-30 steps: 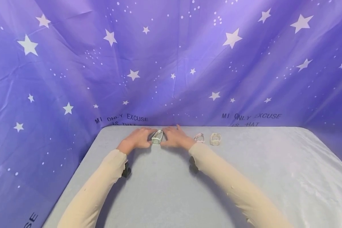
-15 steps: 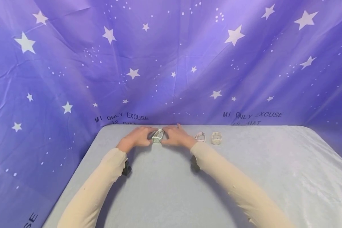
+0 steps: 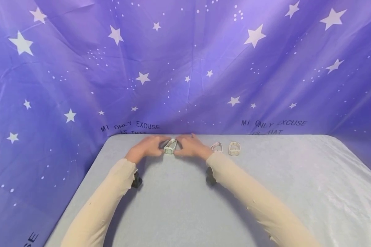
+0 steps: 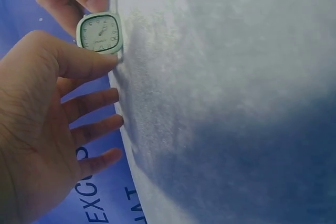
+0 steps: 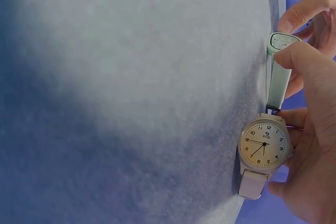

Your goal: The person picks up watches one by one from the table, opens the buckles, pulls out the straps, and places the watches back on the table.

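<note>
A pale green wristwatch with a rounded square face stands near the table's back edge, its strap looping behind the case. To its left, my left hand pinches the case; in the left wrist view the thumb lies along the edge of the watch face and the other fingers extend past it. My right hand holds the opposite side, its thumb against the case and strap in the right wrist view. Some fingertips behind the watch are hidden.
Beside my right wrist stands a round-faced watch with a pale pinkish strap, its dial close below the right hand's fingers. A cream watch is farther right. The grey cloth-covered table meets a purple star-print curtain behind.
Both hands stay around the green watch with hardly any movement. The head view has shifted slightly, and the two watches at the right have not moved on the table.
</note>
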Motion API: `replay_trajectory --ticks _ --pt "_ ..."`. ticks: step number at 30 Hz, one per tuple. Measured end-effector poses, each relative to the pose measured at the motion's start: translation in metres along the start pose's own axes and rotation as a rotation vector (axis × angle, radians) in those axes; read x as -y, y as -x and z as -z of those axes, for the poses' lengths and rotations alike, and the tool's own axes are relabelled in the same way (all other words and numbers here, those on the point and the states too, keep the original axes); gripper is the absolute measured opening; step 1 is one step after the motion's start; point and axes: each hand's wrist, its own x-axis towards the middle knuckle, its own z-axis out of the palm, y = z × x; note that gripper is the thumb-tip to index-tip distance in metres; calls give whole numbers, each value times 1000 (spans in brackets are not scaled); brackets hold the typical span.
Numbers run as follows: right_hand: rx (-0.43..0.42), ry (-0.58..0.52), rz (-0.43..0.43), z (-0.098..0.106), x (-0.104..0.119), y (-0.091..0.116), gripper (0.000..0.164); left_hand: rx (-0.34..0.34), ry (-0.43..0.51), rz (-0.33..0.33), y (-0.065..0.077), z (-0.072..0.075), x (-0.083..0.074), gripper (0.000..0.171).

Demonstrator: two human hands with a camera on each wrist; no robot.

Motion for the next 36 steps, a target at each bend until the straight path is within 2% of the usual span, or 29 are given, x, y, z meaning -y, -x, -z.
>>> replay_trajectory --ticks 8,16,20,28,36 --pt "-6 -12 15 -1 -2 -2 74 26 53 -14 -2 3 0 71" --pt "-21 -40 35 -3 -2 0 69 10 104 -106 -2 0 -5 68" --pt "-42 -47 48 -4 -3 1 64 11 179 -133 -3 1 -6 66" --pt "-50 -79 67 -3 -2 2 63 20 335 -112 -1 -1 2 66" --pt "-67 -105 87 2 0 4 71 14 487 -58 6 5 4 68"
